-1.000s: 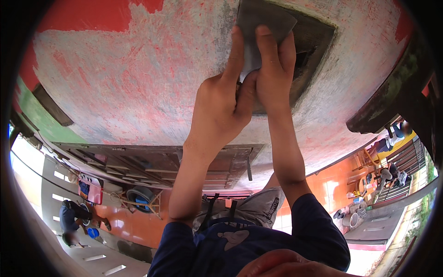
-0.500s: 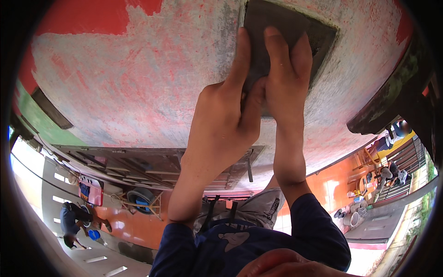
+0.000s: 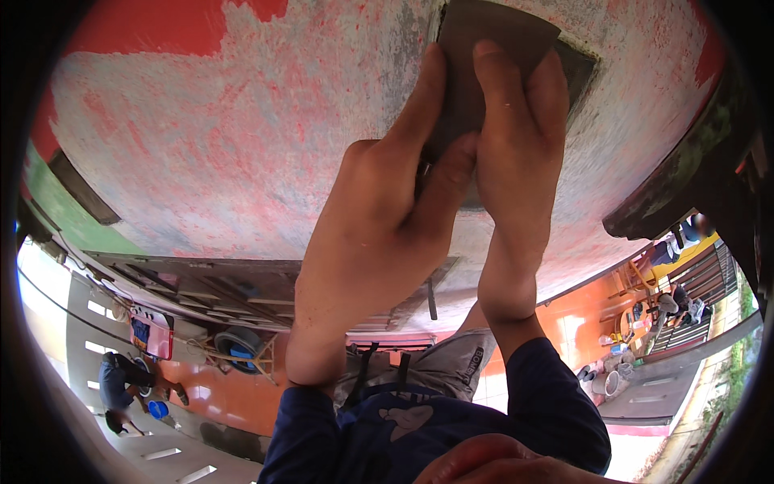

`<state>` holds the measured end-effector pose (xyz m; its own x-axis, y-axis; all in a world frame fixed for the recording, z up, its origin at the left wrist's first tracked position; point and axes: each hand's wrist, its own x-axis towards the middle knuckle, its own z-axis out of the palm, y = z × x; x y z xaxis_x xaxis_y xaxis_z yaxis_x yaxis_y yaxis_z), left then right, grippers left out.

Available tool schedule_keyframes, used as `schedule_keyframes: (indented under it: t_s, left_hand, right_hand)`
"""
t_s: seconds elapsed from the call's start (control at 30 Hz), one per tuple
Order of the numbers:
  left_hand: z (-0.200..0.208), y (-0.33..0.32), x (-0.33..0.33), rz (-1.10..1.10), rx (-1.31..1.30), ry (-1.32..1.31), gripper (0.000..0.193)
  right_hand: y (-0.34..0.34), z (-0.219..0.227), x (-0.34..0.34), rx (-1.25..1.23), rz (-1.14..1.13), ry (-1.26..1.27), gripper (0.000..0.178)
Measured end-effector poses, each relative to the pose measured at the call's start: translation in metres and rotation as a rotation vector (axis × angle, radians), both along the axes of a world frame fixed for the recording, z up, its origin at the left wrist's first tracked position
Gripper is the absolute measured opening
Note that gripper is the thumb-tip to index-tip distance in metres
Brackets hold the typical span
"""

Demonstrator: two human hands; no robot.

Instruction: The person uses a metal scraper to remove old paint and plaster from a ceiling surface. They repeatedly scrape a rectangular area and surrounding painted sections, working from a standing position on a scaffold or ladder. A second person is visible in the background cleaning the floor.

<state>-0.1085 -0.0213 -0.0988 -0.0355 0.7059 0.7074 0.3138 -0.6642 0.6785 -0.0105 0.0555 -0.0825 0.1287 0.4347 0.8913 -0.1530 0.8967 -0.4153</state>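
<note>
A flat dark grey-brown sheet with a curved far edge lies against the scraped wall above me; its exact kind is unclear. My left hand grips its near left side, index finger stretched along the edge and thumb reaching across below. The rest of that hand's fingers are hidden. On the sheet's right part, my right hand presses with extended fingers, its thumb out of sight. Behind the sheet, partly covered, shows a dark rectangular recess in the wall.
Whitish wall with red paint traces spreads around. A brown slatted frame is set in it nearer me. At right juts a dark, mossy ledge. Lower left, a person bends near a blue bucket; others are at far right.
Both hands and the sheet have shifted slightly right, and the sheet covers a little more toward the recess's right side. My left wrist has swung left. The view has tilted slightly.
</note>
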Motion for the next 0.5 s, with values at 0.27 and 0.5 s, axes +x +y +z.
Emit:
schedule_keyframes:
  t_s: [0.27, 0.5]
  left_hand:
    - [0.038, -0.021, -0.025, 0.091, 0.056, 0.311, 0.049]
    - [0.055, -0.035, 0.000, 0.527, 0.389, 0.947, 0.039]
  right_hand:
    - [0.006, -0.002, 0.002, -0.034, -0.052, -0.045, 0.014]
    - [0.021, 0.007, 0.024, 0.159, -0.292, -0.300, 0.019]
